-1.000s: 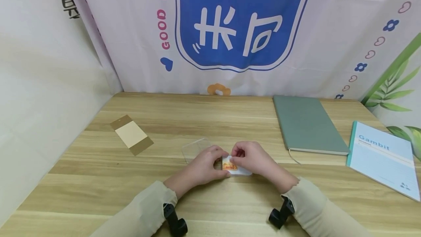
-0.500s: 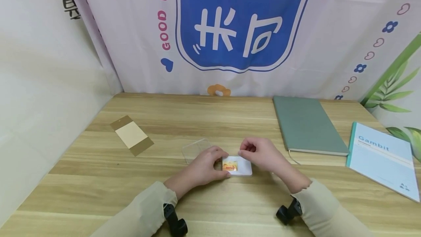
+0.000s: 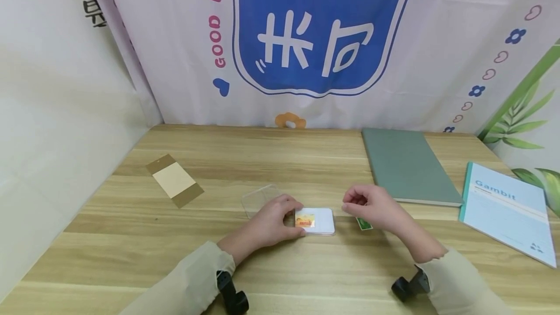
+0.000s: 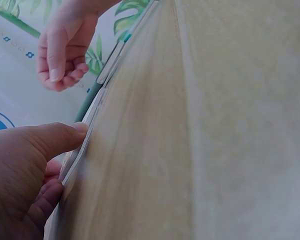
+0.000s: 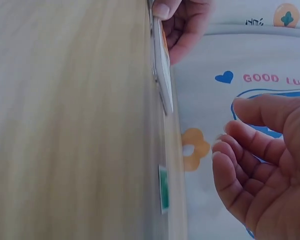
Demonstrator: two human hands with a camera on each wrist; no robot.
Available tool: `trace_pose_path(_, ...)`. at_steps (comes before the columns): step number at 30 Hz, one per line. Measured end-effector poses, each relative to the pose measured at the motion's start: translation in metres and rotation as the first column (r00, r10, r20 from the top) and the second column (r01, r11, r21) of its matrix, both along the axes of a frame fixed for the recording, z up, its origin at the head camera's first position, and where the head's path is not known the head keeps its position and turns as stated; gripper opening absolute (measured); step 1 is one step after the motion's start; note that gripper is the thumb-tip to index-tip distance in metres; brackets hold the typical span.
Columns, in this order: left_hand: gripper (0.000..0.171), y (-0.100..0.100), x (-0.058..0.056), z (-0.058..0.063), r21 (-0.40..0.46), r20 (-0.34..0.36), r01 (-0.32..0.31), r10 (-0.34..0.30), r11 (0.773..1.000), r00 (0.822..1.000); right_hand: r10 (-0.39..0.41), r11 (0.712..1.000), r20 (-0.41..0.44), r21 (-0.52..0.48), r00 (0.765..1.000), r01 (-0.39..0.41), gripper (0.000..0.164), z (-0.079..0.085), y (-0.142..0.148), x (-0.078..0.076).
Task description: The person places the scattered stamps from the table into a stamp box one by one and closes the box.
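In the head view my left hand [image 3: 271, 222] grips the left end of a thin white card stack [image 3: 324, 220] with rounded corners, thumb on the near edge and fingers on the far edge. A small orange and yellow picture [image 3: 305, 220] lies on its left half. My right hand [image 3: 372, 205] is off to the right, above the table, fingers loosely curled; the right wrist view shows nothing between its thumb and fingertips [image 5: 220, 145]. Below it lies a small green piece [image 3: 364, 224] with a pale border, partly hidden by the hand in the head view.
A clear plastic cover [image 3: 253, 201] lies behind my left hand. Farther left is a brown and cream card [image 3: 175, 180]. A green notebook [image 3: 411, 166] and a pale blue "Gambit" notebook [image 3: 509, 213] lie on the right of the wooden table [image 3: 262, 154].
My right hand has drawn away from the card stack to the right, uncovering the stack's right half. The green piece now shows below it. My left hand keeps its grip in place.
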State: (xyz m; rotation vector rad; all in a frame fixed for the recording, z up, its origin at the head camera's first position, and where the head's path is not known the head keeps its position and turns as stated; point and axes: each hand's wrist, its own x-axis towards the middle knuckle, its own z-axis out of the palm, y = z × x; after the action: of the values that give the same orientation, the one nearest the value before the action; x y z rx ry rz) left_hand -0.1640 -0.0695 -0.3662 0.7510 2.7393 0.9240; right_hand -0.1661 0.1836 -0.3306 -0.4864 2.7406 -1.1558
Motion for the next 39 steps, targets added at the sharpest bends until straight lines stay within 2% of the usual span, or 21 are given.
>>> trace_pose_path(12,0.053,0.000,0.001,0.001,0.006,0.010,-0.012,0.012,1.000,1.000,0.019,0.998,0.018,0.056,1.000,-0.020,0.024,-0.004,0.027,0.007)
trace_pose_path(17,0.053,0.000,0.001,0.001,0.004,0.003,-0.009,0.009,1.000,1.000,0.032,0.996,0.002,0.088,0.999,-0.032,0.026,-0.006,0.035,0.008)
trace_pose_path(22,0.052,0.000,0.001,0.001,0.004,0.003,-0.006,0.006,1.000,1.000,0.019,0.994,0.022,0.106,1.000,-0.021,0.026,-0.011,0.040,0.009)
trace_pose_path(29,0.050,0.000,0.001,0.000,0.010,-0.018,0.006,-0.006,1.000,1.000,0.007,0.997,0.040,0.082,0.999,-0.011,0.021,-0.018,0.045,0.009)
trace_pose_path(39,0.051,0.000,0.000,-0.001,0.017,0.001,0.000,0.000,1.000,1.000,0.020,0.999,0.000,0.028,1.000,-0.020,0.016,-0.029,0.049,0.004)
